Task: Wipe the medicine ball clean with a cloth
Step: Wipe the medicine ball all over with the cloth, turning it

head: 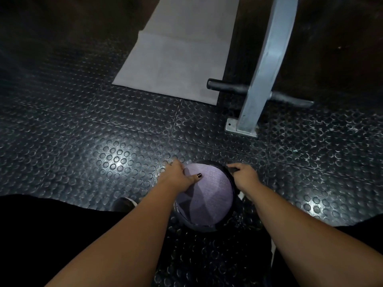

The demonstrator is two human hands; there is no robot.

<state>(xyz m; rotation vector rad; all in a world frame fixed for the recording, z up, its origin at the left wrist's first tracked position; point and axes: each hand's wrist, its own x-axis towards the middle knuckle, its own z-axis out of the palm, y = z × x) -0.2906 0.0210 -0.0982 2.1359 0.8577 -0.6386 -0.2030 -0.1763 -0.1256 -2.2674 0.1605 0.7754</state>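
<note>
Medicine ball (205, 227) judged heavy, firm, roll-prone: right hand (245, 177) grips its dark side handle (232, 168), left hand (178, 175) presses purple cloth (209, 191) flat on top.

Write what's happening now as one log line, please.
left hand pressing cloth | right hand gripping ball | ball on floor

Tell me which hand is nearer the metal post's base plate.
Right. The right hand grips the medicine ball's right edge, straight before the metal post's base; the left hand rests on the purple cloth, farther off to the left.
</note>
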